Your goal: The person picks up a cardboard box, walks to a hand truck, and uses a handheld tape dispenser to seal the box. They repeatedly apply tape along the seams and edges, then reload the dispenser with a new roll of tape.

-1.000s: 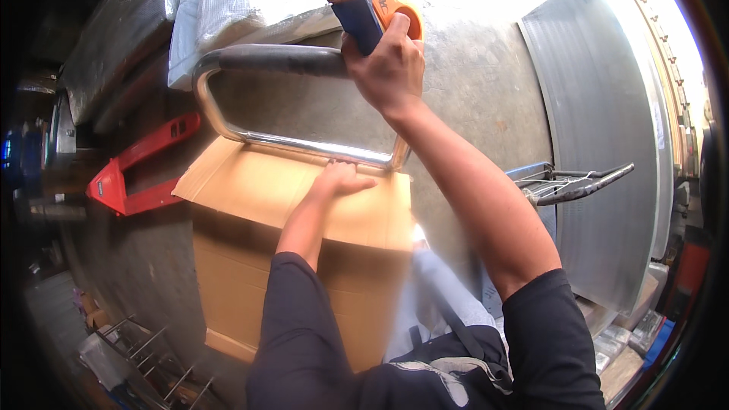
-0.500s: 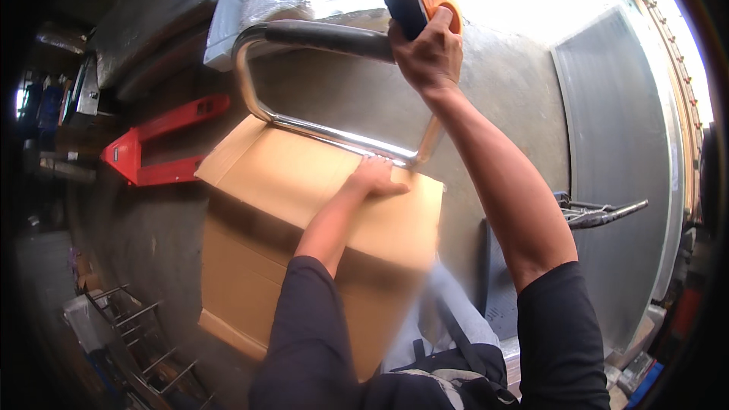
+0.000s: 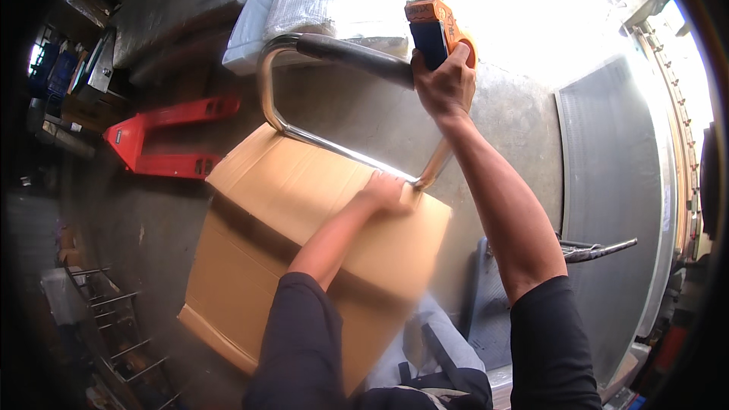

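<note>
My left hand is closed at the upper edge of a brown cardboard box, its fingertips partly hidden. The box's top panel is tilted, and a darker brown side drops away below it. Along that upper edge runs a bent metal tube handle with a black grip. Up by the right end of this grip, my right hand is wrapped round an orange tape dispenser with a dark panel, held off the box.
A red pallet jack stands on the concrete floor to the left. Plastic-wrapped bulky goods lie at the back. A large grey panel is on the right, near a metal handle. A wire rack sits lower left.
My left hand has gone from lying with fingers stretched to curled at the box's edge. The tape dispenser sits lower and further right in view, as the whole view has shifted slightly.
</note>
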{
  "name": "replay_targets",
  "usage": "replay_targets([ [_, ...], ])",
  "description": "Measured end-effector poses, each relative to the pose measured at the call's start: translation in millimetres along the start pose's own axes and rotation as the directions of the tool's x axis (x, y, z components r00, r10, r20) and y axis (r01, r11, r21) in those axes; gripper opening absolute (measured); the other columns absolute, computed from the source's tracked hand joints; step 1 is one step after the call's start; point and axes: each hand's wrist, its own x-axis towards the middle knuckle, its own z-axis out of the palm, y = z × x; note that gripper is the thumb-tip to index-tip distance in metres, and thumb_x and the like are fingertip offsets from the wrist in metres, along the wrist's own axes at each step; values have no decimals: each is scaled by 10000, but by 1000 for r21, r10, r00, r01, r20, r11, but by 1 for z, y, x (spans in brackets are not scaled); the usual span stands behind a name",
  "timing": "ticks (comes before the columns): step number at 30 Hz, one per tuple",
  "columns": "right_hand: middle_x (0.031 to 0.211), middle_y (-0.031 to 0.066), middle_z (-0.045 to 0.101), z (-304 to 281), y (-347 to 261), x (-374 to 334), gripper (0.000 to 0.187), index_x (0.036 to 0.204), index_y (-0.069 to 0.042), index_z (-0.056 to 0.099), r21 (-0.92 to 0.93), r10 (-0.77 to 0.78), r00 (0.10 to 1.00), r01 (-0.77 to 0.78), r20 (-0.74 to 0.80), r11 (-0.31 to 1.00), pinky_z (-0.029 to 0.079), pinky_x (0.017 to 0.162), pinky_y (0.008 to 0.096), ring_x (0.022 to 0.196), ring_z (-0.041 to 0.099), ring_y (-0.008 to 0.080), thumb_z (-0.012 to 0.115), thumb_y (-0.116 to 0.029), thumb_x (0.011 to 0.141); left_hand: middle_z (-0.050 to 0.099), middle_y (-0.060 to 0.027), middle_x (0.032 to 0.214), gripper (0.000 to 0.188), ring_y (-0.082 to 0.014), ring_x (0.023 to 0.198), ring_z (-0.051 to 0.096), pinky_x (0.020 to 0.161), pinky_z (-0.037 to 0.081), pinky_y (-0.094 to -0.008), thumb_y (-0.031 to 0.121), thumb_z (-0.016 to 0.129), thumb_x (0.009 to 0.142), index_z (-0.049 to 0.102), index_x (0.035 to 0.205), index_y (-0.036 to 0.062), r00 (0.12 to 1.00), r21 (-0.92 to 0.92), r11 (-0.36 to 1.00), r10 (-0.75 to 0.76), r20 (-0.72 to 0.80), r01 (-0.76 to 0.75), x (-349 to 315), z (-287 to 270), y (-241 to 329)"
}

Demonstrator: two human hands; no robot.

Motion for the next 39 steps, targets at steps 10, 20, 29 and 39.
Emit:
replay_targets([
  [10, 949, 302, 709, -3, -4, 4, 518, 1157, 18, 465, 3, 61, 996, -61, 72, 998, 591, 808, 486, 854, 732, 465, 723, -359, 914, 669, -212, 1151, 596, -372, 1188, 588, 1060, 449, -442, 533, 745, 875, 666, 1112, -8, 969, 20, 999, 48, -242, -44, 8, 8, -6],
  [20, 987, 312, 710, -2, -3, 1, 514, 1147, 17, 483, 86, 112, 986, -123, 121, 989, 499, 934, 530, 947, 673, 518, 712, -381, 917, 656, -141, 983, 434, -356, 986, 627, 907, 478, -449, 421, 813, 812, 618, 949, 59, 795, 185, 950, 311, -522, -251, -117, -86, 60],
  [29, 1137, 299, 674, 14, 6, 9, 628, 1228, 41, 489, 67, 63, 997, -66, 42, 996, 545, 905, 513, 1023, 694, 456, 736, -428, 891, 597, -107, 1108, 882, -291, 1076, 586, 970, 453, -453, 594, 865, 638, 589, 1331, 125, 816, -54, 995, -99, -570, 83, -430, 83, 100],
  [39, 1259, 178, 649, -25, -42, -98, 736, 1508, -54, 429, 193, -449, 855, 502, -260, 843, 553, 931, 418, 1116, 672, 336, 799, -269, 909, 27, -169, 1737, 900, -418, 1589, 68, 1265, 48, -608, 661, 496, 992, 171, 1665, 159, 563, -445, 584, -803, -196, 679, -416, 326, 112],
])
